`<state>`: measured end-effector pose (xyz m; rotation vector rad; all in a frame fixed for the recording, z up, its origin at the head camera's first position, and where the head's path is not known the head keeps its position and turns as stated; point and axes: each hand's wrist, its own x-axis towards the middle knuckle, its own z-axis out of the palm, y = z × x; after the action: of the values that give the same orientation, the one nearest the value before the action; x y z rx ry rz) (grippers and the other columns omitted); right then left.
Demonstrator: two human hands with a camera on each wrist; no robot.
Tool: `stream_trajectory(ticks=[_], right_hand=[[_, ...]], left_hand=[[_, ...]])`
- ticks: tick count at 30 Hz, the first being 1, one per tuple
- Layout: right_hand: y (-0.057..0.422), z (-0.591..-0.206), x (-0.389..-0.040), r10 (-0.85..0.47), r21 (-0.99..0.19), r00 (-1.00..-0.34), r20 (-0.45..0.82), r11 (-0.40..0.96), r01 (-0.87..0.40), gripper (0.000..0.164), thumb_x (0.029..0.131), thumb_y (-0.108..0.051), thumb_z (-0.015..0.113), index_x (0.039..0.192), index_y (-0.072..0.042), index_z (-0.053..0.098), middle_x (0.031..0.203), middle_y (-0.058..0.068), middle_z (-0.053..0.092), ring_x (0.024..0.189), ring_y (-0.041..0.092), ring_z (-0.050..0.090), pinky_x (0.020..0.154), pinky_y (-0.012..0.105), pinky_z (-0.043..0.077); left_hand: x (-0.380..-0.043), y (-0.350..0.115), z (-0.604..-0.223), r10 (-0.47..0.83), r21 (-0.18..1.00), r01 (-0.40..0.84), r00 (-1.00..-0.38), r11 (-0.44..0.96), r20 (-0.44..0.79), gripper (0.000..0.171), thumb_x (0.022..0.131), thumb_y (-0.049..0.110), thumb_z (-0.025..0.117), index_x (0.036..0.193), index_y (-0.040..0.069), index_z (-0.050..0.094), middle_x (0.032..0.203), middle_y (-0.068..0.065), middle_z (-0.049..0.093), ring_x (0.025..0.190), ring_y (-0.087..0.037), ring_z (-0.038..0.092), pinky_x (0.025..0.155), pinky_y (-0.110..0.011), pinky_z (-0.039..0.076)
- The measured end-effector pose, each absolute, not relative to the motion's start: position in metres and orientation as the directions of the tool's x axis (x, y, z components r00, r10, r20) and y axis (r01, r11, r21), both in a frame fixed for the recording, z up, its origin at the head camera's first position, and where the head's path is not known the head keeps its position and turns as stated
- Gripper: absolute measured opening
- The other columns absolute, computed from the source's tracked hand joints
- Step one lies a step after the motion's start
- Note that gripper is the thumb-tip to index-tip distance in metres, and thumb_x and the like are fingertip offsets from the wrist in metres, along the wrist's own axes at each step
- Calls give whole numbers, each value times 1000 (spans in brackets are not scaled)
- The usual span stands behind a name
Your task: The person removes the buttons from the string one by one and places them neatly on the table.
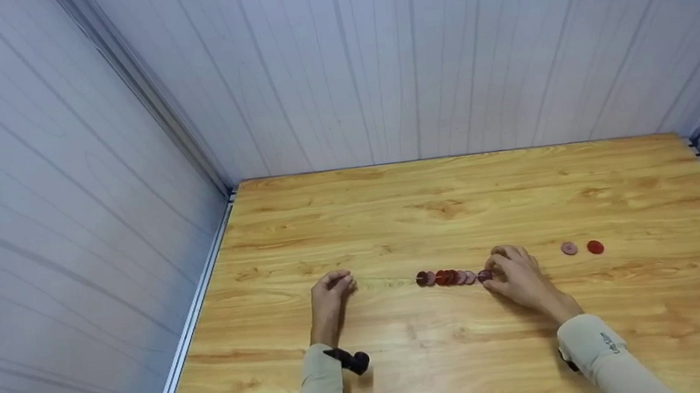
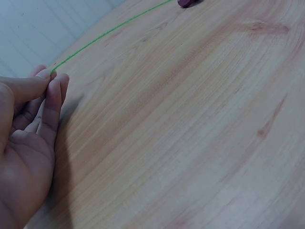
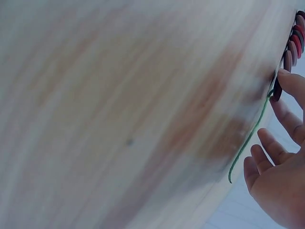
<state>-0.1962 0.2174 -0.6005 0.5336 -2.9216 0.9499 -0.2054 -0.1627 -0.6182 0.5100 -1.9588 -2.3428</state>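
A green string (image 2: pixel 107 33) runs from my left hand (image 1: pixel 330 299), whose thumb and fingertip pinch its end. Toward the right, a row of overlapping buttons (image 1: pixel 450 277) in dark red, red and dusty pink is threaded on that string. My right hand (image 1: pixel 519 277) pinches the dark button (image 1: pixel 485 276) at the row's right end between thumb and index finger. In the right wrist view, a loose tail of green string (image 3: pixel 245 143) hangs past this dark button (image 3: pixel 277 89), beside the spread other fingers.
Two loose buttons, one dusty pink (image 1: pixel 569 248) and one red (image 1: pixel 595 247), lie on the wooden table (image 1: pixel 445 211) to the right of my right hand. Pale panelled walls (image 1: pixel 372 53) stand behind the table and on both sides.
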Motion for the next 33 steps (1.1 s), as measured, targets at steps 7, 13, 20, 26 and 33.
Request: stream_trajectory(ticks=[7, 13, 20, 26, 33], right_hand=[[225, -600, -196, -300, -565, -946, 124, 763, -316, 21, 84, -21, 74, 98, -10, 63, 129, 21, 49, 123, 44, 38, 99, 66, 28], [233, -601, -195, -285, -562, -952, 112, 772, -297, 22, 84, -22, 74, 99, -9, 63, 129, 20, 49, 124, 44, 37, 99, 66, 28], [241, -599, -193, -271, -567, -956, 112, 773, -285, 22, 84, -22, 74, 98, -8, 64, 131, 23, 48, 123, 48, 37, 99, 68, 26], [246, -597, -192, -258, -579, -962, 94, 771, -263, 23, 85, -23, 73, 97, -8, 62, 133, 25, 46, 124, 49, 35, 101, 67, 25], [253, -596, -191, -239, -595, -968, 80, 767, -239, 23, 85, -22, 73, 98, -7, 61, 134, 26, 44, 127, 49, 32, 103, 69, 21]], left_hand=[[-204, -164, -618, -218, 960, -179, -949, -215, -226, 19, 88, -2, 64, 105, -10, 62, 94, -14, 65, 81, -17, 66, 78, -29, 59], [-204, -165, -619, -209, 960, -178, -952, -215, -223, 22, 89, -1, 64, 108, -11, 61, 98, -18, 65, 81, -18, 66, 78, -30, 59], [-205, -164, -620, -219, 958, -186, -947, -217, -234, 19, 88, -2, 64, 105, -10, 62, 97, -17, 65, 80, -16, 66, 78, -29, 59], [-205, -164, -618, -230, 963, -188, -945, -195, -231, 20, 87, -2, 65, 105, -11, 62, 93, -13, 66, 80, -17, 66, 79, -29, 59], [-204, -164, -617, -212, 960, -173, -952, -220, -220, 23, 88, -2, 64, 108, -13, 60, 93, -13, 65, 81, -17, 66, 79, -29, 59]])
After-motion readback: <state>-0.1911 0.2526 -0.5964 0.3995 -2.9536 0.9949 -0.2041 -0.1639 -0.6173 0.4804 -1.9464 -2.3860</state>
